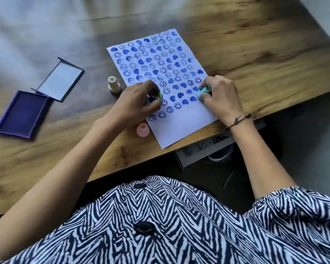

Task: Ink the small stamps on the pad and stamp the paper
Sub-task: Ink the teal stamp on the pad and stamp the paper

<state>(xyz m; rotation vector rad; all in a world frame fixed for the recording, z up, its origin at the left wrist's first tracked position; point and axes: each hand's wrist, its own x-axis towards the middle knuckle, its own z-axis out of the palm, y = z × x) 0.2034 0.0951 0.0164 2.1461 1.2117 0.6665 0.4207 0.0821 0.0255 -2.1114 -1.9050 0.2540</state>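
Observation:
A white paper lies on the wooden table, covered with rows of blue smileys, hearts and round marks. My left hand grips a small pale stamp over the paper's left side. My right hand holds a turquoise stamp near the paper's right edge. Both stamps sit low against the sheet; contact is hidden by my fingers. The open purple ink pad lies far left with its lid beside it.
A white stamp stands upright left of the paper. A pink stamp stands by the paper's lower left edge. The table's near edge runs diagonally below my arms, with a grey object under it.

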